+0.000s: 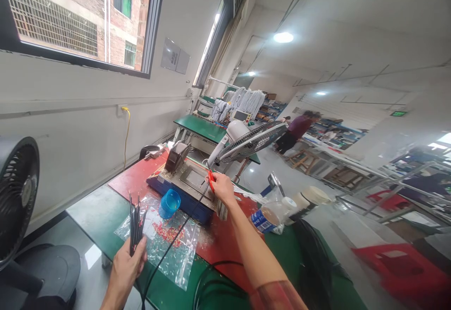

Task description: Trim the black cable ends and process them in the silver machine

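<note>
Within my curled left hand (127,264): slim black cables (136,223)
Right hand (223,188): fingers pinching red piece (211,179)
Plastic sheet (186,258): clear, crinkled

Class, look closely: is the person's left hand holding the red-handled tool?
No, the left hand holds a bundle of black cables, while the red-handled tool is in the right hand.

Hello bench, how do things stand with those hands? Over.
Left hand gripping bundle of thin black cables. Right hand holding bright red object, kind unclear. Translucent blue plastic cup between them, possibly in the way.
</note>
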